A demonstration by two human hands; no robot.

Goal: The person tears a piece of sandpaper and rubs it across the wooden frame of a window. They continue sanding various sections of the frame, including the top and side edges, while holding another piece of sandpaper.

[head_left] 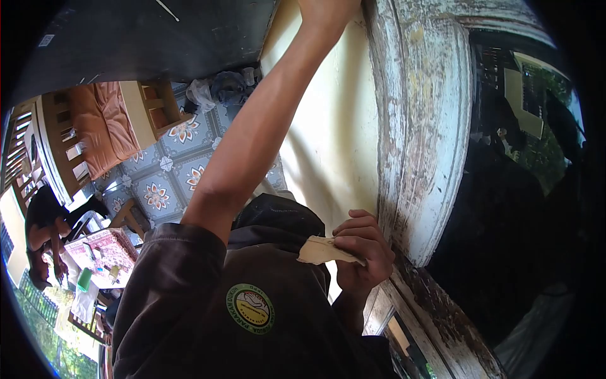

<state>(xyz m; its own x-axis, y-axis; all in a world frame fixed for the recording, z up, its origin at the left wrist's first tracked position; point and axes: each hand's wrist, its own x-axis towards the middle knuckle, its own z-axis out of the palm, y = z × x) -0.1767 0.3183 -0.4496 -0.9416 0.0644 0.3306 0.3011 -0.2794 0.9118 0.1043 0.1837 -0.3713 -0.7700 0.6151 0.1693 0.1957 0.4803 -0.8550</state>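
My left arm stretches up across the middle of the view, and my left hand [327, 10] is cut off by the top edge, so its fingers are hidden. Down in front of my chest, my right hand [367, 254] pinches a folded tan piece of sandpaper [325, 250] between thumb and fingers. Close beside that hand stands a wooden window frame [420, 139] with worn, flaking whitish paint and bare wood showing. Dark glass [517, 208] within the frame reflects greenery and a building.
A cream wall [334, 120] adjoins the frame. A dark panel [139, 38] fills the upper left. Beyond are a wooden sofa with orange-brown cushions [104, 126], patterned floor tiles [158, 196], a table with a pink patterned cloth [104, 243], and another person [47, 221] bent beside it.
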